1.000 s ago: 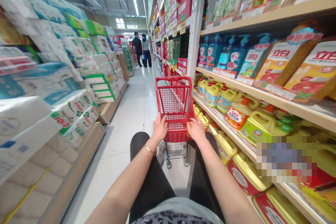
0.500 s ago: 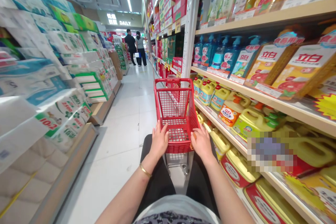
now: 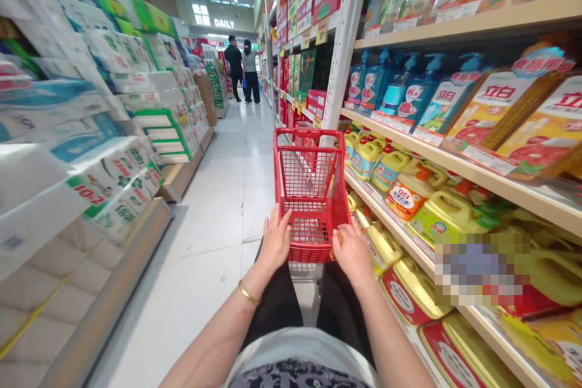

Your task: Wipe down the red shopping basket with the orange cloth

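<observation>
A red plastic shopping cart (image 3: 310,200) with grid walls stands right in front of my legs, in the aisle beside the right-hand shelves. My left hand (image 3: 275,237) lies along its near left corner, fingers stretched forward and apart, a gold bracelet on the wrist. At the near right corner, my right hand (image 3: 351,248) has its fingers curled on the cart. A small orange-brown piece shows by its thumb; what it is I cannot make out. Through the grid, no goods are visible inside the cart.
Shelves on the right hold yellow detergent jugs (image 3: 391,171) and blue pump bottles (image 3: 411,97), close to the cart. Stacked tissue packs (image 3: 113,182) line the left on low wooden platforms. Two people (image 3: 242,66) stand farther down the tiled aisle (image 3: 227,194).
The view has shifted slightly, with the cart and right shelves now farther right in the picture. Both hands stay at the cart's near corners in much the same pose.
</observation>
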Motion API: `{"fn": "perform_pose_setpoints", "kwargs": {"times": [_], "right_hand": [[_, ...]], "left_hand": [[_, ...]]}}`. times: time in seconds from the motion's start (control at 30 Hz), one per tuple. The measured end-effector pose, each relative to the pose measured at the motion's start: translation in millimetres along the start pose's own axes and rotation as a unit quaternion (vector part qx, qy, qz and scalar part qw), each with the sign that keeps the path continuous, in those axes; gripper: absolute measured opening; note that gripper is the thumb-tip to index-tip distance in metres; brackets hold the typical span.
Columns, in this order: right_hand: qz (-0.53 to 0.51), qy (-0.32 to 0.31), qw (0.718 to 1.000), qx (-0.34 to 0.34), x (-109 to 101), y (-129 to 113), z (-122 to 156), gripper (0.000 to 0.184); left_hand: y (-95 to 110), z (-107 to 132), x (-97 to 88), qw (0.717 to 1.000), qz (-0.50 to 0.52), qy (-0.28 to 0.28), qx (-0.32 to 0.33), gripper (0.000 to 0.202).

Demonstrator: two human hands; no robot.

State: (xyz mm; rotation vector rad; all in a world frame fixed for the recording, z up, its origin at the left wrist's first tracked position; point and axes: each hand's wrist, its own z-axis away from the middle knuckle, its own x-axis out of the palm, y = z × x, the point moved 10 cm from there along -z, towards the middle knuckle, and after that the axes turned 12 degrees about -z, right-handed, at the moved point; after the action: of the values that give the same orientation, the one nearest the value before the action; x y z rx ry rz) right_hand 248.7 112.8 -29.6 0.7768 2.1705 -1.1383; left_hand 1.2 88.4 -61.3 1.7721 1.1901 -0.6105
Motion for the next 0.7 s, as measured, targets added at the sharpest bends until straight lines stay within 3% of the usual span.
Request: {"fn": "perform_pose_setpoints", "kwargs": {"times": [0.4,0.5,0.63,0.7], "right_hand": [[0.051,0.022,0.998,0.007,-0.1,-7.2,4.7,0.038],[0.040,-0.011,0.999,-0.011,25.6,-44.2,4.0,0.039],[-0.015,-0.070,0.993,-0.093,65.6,-110.1,9.0,0.043],[-0.034,-0.089,0.988,-0.119,68.5,-116.7,12.4,0.051]], "left_hand": [[0.7,-0.5,1.6,1.000,0.020,0.002,-0.012,0.062],[-1.6,-0.6,1.6,1.000,0.028,0.008,-0.008,0.073],[-6.5,5.1,1.2,0.998,0.054,0.009,0.011,0.086],[-5.0,10.4,0.8,0.998,0.053,0.006,0.026,0.091]]}}
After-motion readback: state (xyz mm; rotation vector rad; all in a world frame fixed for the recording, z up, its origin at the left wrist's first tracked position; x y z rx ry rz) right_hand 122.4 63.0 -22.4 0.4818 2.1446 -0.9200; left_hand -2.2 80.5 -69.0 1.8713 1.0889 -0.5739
